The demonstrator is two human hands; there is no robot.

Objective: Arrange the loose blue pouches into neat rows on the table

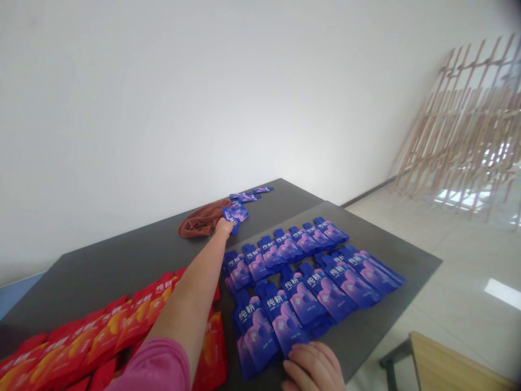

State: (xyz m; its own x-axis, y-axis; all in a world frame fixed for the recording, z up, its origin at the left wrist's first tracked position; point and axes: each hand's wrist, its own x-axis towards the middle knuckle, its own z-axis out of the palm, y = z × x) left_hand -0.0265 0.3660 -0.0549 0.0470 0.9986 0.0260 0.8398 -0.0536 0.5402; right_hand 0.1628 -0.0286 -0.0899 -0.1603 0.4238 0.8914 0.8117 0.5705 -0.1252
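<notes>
My left hand (224,226) reaches far across the dark table, its fingers closed on a blue drink pouch (235,214) with pink and white print. A brown cloth (203,220) lies crumpled just left of that hand. My right hand (313,368) rests low at the table's near edge, fingers loosely bent and lying against the bottom of a blue pouch (283,319). This pouch belongs to the nearer of two overlapping rows of blue pouches; the farther row (287,247) lies behind it. My left forearm hides part of the red pouches (109,331).
More blue pouches (244,197) lie at the table's far end by the white wall. The dark table (134,252) has a seam across it. A wooden stool (451,358) stands at the lower right. Wooden lattice frames (464,125) lean at the far right.
</notes>
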